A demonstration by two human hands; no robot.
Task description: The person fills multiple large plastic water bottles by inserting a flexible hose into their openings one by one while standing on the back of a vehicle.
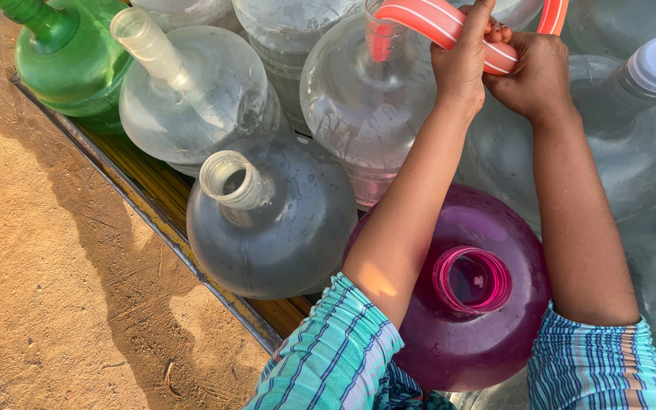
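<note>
Head view recorded both hands raised over a tight cluster of large water jugs. The left hand (461,64) was closed around a red hose with white stripes (438,23), fingers wrapped over the top of it. The right hand (537,72) was closed on the same hose just beside the left, the two hands touching at the knuckles. The hose curved down from the upper right edge of the frame and its end entered the neck of a clear jug (366,99) standing directly left of the hands; a red tint showed inside that neck. Whether water was running could not be told.

Beneath the forearms stood a purple jug (487,334) with an open pink-rimmed mouth, uncapped. To its left sat a smoky clear jug (275,228), mouth open, leaning slightly. Behind that one lay another clear jug (199,95) with a long open neck, and a green jug (74,57) occupied the far left corner. A clear jug with a white cap (647,121) stood right of the hands. The jugs rested on a platform with a metal edge (153,220), bordering sandy ground (47,266). Striped teal sleeves (335,357) covered both upper arms
</note>
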